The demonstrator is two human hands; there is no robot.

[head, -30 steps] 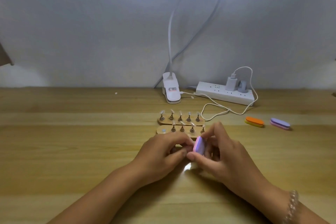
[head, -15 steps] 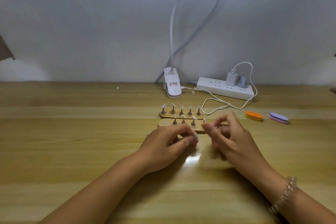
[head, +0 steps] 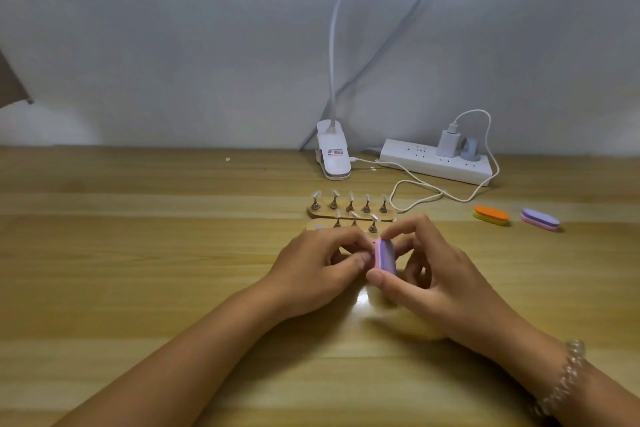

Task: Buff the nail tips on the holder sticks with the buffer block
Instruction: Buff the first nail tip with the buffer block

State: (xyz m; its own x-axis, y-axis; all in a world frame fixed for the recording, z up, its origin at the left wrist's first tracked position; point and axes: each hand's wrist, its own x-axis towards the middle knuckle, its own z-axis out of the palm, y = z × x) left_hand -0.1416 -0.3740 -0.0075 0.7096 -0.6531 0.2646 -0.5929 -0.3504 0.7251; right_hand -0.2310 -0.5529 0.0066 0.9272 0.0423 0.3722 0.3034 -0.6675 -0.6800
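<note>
My right hand [head: 429,270] pinches a pink and purple buffer block [head: 385,255] on edge between thumb and forefinger. My left hand [head: 322,263] is curled with its fingertips against the block's left side; whatever it pinches is hidden behind the fingers. Just beyond my hands lie two wooden holder bases [head: 346,215], one behind the other. Small metal sticks with clear nail tips [head: 349,202] stand upright in them. The near base is partly hidden by my fingers.
An orange buffer block [head: 491,214] and a purple one [head: 540,219] lie to the right. At the back stand a white clip lamp base [head: 333,159] and a power strip [head: 436,161], with a white cable [head: 415,194] looping onto the wooden table [head: 138,253].
Half a second ago the buffer block was out of sight in my right hand, which was raised near the holder. Now the block shows again on edge between both hands, nearer to me.
</note>
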